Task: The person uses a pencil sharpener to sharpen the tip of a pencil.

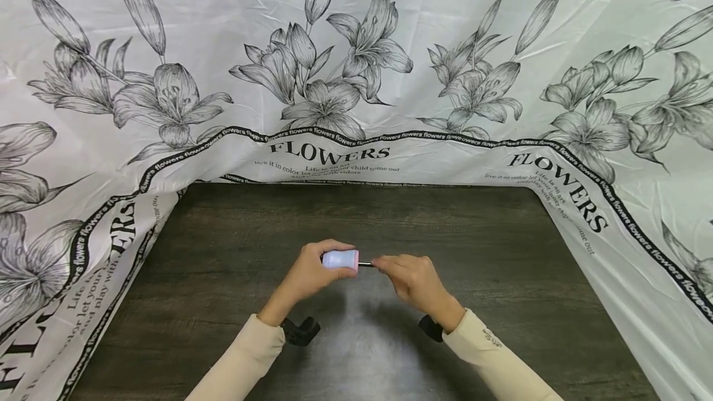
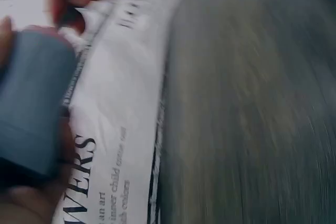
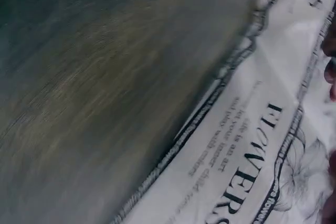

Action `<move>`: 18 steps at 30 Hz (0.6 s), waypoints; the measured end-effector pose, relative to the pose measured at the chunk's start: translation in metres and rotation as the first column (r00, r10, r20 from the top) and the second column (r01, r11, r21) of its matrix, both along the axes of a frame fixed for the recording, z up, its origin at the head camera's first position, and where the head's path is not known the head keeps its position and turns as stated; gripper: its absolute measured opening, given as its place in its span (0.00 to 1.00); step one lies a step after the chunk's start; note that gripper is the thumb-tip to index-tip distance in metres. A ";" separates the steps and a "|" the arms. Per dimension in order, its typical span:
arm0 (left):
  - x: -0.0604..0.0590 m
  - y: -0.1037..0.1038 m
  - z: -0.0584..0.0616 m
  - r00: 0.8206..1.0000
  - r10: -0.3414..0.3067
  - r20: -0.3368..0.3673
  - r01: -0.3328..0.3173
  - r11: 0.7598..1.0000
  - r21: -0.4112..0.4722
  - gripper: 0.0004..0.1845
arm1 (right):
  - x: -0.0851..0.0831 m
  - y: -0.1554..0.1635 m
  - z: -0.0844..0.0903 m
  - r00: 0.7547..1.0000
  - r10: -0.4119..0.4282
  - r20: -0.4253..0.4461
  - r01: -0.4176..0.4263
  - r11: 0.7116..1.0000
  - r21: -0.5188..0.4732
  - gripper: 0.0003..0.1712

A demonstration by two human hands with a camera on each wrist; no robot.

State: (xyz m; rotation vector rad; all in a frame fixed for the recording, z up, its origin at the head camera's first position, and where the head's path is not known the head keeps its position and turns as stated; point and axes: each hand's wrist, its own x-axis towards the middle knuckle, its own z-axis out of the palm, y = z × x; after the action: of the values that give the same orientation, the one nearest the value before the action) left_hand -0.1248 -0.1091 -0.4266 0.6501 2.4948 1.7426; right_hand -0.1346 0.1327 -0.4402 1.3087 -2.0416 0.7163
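Observation:
My left hand (image 1: pixel 316 270) grips a small pale-blue, barrel-shaped device (image 1: pixel 340 259) with a pink end, thumb below and fingers over the top. In the left wrist view the device (image 2: pixel 34 98) fills the left edge, its pink end facing the other hand. A thin dark pencil-like stick (image 1: pixel 365 264) meets that pink end. My right hand (image 1: pixel 413 278) pinches the stick's other end between thumb and fingers, which hide much of it. Only bits of fingers (image 3: pixel 329 51) show at the right edge of the right wrist view.
Both hands are above a dark wood-grain table (image 1: pixel 250 215). A white cloth (image 1: pixel 462 163) with black flower prints and lettering hangs around its back and sides. Black wrist mounts (image 1: pixel 301 331) sit below each wrist, by the cream sleeves (image 1: pixel 245 351).

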 end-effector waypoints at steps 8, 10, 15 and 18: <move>0.000 0.006 -0.003 0.631 -0.156 -0.760 -0.042 0.971 -0.234 0.31 | -0.012 0.015 0.015 0.446 0.206 0.871 -0.126 0.978 -0.167 0.13; 0.000 0.006 -0.002 0.564 -0.178 -0.807 -0.067 0.963 -0.259 0.32 | -0.015 0.018 0.017 0.371 0.215 0.903 -0.130 0.975 -0.178 0.14; 0.001 0.005 -0.006 0.687 -0.108 -0.718 -0.079 0.972 -0.221 0.30 | -0.012 0.015 0.016 0.627 0.110 0.771 -0.099 0.993 -0.061 0.12; 0.002 0.003 -0.006 0.858 -0.014 -0.513 -0.076 0.985 -0.154 0.28 | -0.006 0.010 0.012 0.920 -0.036 0.391 0.007 0.997 0.074 0.11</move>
State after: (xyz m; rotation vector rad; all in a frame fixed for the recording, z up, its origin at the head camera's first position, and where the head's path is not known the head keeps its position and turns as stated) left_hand -0.1229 -0.1060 -0.4331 1.2038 2.9589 1.4884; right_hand -0.1409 0.1424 -0.4281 1.2561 -2.4130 0.9672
